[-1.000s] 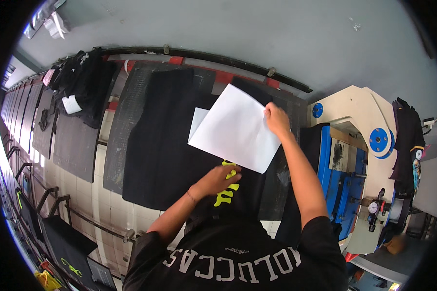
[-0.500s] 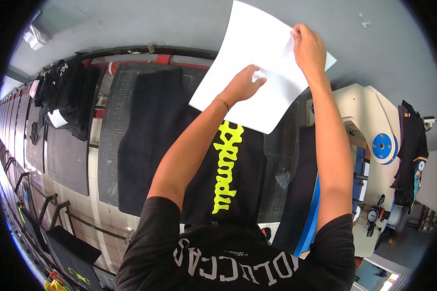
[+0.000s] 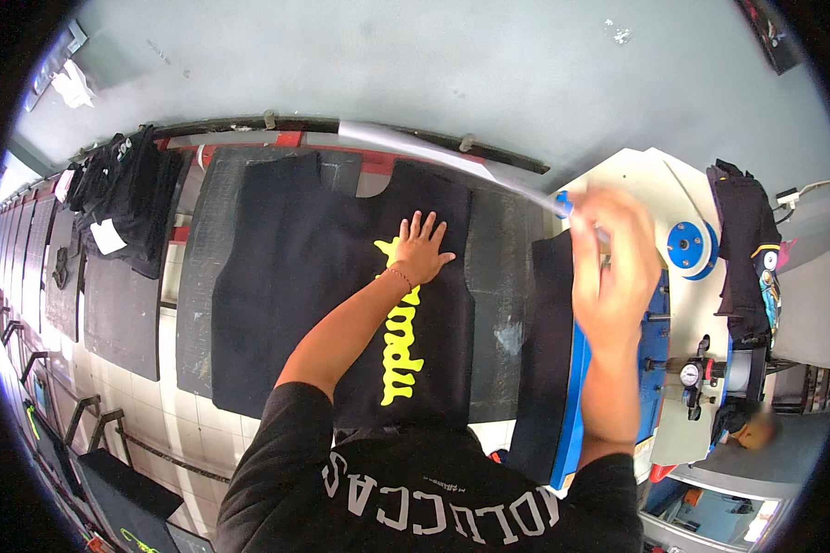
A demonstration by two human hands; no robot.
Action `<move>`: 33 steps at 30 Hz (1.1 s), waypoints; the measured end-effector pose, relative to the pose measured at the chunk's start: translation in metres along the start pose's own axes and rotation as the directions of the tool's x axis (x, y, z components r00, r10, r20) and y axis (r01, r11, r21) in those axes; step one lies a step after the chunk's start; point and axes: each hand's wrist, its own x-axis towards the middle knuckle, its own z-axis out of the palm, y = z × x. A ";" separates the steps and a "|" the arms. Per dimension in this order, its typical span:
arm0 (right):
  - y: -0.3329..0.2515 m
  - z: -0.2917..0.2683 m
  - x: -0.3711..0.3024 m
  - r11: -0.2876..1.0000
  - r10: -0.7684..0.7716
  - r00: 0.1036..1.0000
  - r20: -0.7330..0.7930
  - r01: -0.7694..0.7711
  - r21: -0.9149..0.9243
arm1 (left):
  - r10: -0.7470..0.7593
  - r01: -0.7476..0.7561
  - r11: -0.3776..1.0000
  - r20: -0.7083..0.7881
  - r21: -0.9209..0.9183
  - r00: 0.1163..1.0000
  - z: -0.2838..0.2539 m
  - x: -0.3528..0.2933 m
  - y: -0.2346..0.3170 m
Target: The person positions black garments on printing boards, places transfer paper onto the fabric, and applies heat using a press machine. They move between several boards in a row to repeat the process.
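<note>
1. Neon-yellow lettering (image 3: 401, 355) is running away from your body across the black cloth (image 3: 286, 276), which is lying spread on a dark board (image 3: 503, 295); its near part is showing bare, so the uncovering is looking done there.
2. Your left hand (image 3: 420, 253) is resting flat on the lettering's farther part, fingers spread, grasping nothing; it is hiding some of it, so that bit's finish is staying unclear.
3. Your right hand (image 3: 613, 258) is blurring, but seems to be pinching the white sheet (image 3: 387, 138), which is hanging nearly edge-on, apparently off the cloth; putting it down is remaining.
4. Farther left, dark garments (image 3: 124, 198) are lying heaped; whether they are awaiting work, you cannot tell.
</note>
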 end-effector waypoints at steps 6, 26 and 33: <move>-0.018 -0.058 -0.093 0.977 0.215 0.975 0.059 -0.215 -0.010 | 0.251 -0.127 0.960 -0.562 0.250 0.788 0.079 0.081 -0.027; -0.079 -0.128 -0.233 0.885 0.302 0.834 0.462 -0.426 0.191 | 0.337 -0.320 0.941 0.208 -0.111 0.918 0.051 -0.221 0.155; -0.089 -0.154 -0.300 0.846 -0.011 0.788 0.616 -0.321 0.425 | 0.232 -0.038 0.573 0.118 -0.818 0.965 0.057 -0.373 0.199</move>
